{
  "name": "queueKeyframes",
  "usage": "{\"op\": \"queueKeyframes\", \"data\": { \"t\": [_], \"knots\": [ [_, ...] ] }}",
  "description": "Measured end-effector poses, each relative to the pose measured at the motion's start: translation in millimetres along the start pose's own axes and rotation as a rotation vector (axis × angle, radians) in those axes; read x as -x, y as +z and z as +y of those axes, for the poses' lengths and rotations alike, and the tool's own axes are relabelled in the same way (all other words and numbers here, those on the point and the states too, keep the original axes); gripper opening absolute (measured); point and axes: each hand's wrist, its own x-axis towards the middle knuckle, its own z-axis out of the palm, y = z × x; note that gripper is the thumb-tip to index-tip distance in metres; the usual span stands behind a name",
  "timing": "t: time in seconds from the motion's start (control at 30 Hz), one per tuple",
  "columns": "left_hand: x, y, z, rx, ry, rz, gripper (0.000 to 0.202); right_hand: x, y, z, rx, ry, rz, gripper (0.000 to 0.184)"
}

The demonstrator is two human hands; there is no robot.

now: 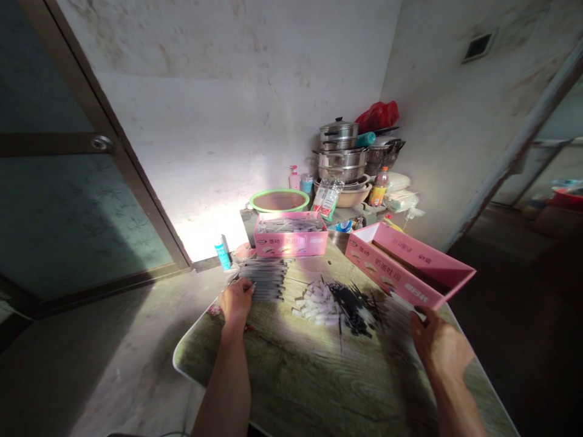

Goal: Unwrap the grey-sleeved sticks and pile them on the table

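Observation:
My left hand (235, 301) rests at the near edge of a neat row of grey pen barrels (265, 278) on the table, fingers curled on one barrel. My right hand (438, 343) is closed on the near corner of a long pink cardboard box (405, 267), which sits tilted at the table's right side. Between the hands lies a loose pile of white caps (317, 302) and black pen refills (357, 303). A second pink box (290, 235) filled with grey pens stands at the table's far edge.
The wood-patterned table (319, 376) has a rounded near-left corner. Behind it are a green basin (279, 199), stacked steel pots (342, 152), bottles and a red bag (377, 115) against the wall. A small blue bottle (223, 253) stands left. A dark glass door fills the left.

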Motion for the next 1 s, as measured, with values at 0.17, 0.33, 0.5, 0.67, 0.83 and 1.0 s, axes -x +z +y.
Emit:
{"op": "queueKeyframes", "data": {
  "t": [0.17, 0.33, 0.5, 0.67, 0.83, 1.0],
  "knots": [
    [9.1, 9.1, 23.6, 0.303, 0.290, 0.040, 0.011, 1.4, -0.3, -1.9, 0.000, -0.019, -0.011, 0.046],
    [47.5, 42.4, 78.1, 0.422, 0.704, -0.131, 0.015, 5.2, -2.5, -8.1, 0.036, -0.038, -0.017, 0.047],
    [55.8, 53.6, 92.0, 0.461, 0.819, -0.162, 0.027, 7.0, 0.4, -10.3, 0.048, -0.086, -0.012, 0.047],
    [18.2, 16.8, 33.3, 0.302, 0.304, 0.158, 0.027, 6.1, 2.9, -9.7, 0.040, -0.091, -0.010, 0.047],
    [1.6, -14.2, -14.4, 0.078, -0.264, 0.199, 0.030, 6.1, 4.4, -10.0, 0.036, -0.101, -0.017, 0.047],
    [6.7, -14.9, -10.6, 0.039, -0.304, 0.084, 0.027, 5.5, 4.2, -9.0, 0.021, -0.083, -0.016, 0.046]
  ]
}}
